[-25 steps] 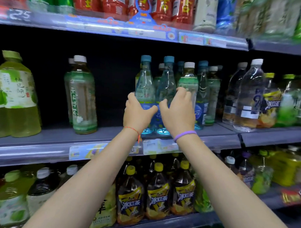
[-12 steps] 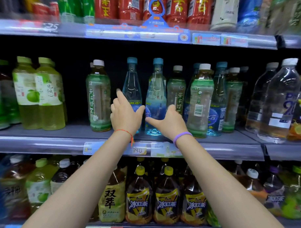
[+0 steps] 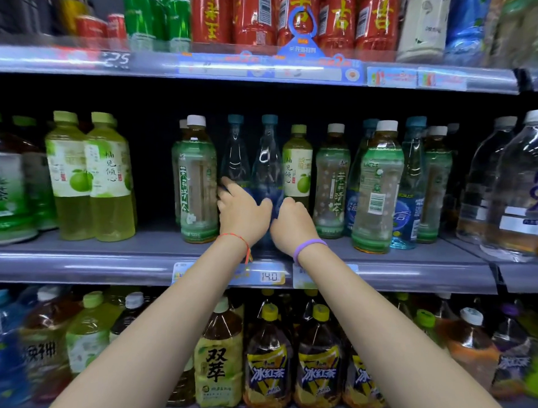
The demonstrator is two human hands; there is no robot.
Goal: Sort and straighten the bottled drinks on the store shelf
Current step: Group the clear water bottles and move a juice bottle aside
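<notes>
Two clear bottles with blue caps stand side by side, deep in the middle shelf (image 3: 76,265): the left blue-capped bottle (image 3: 234,155) and the right blue-capped bottle (image 3: 268,161). My left hand (image 3: 241,213) wraps the lower part of the left one, with fingers round its left side and thumb toward the right. My right hand (image 3: 293,223) curls round the base of the right one. Both bottles are upright, and my hands hide their lower halves.
A white-capped green tea bottle (image 3: 198,183) stands just left of my hands. A pale green pomelo bottle (image 3: 297,171) and a jasmine tea bottle (image 3: 332,181) stand to the right. Yellow-green bottles (image 3: 110,174) are further left, big water bottles (image 3: 521,188) far right, and iced tea bottles (image 3: 268,371) below.
The two blue-capped bottles have gone from the shelf's front further back and leftward next to the white-capped green tea bottle. My hands followed and closed lower on them.
</notes>
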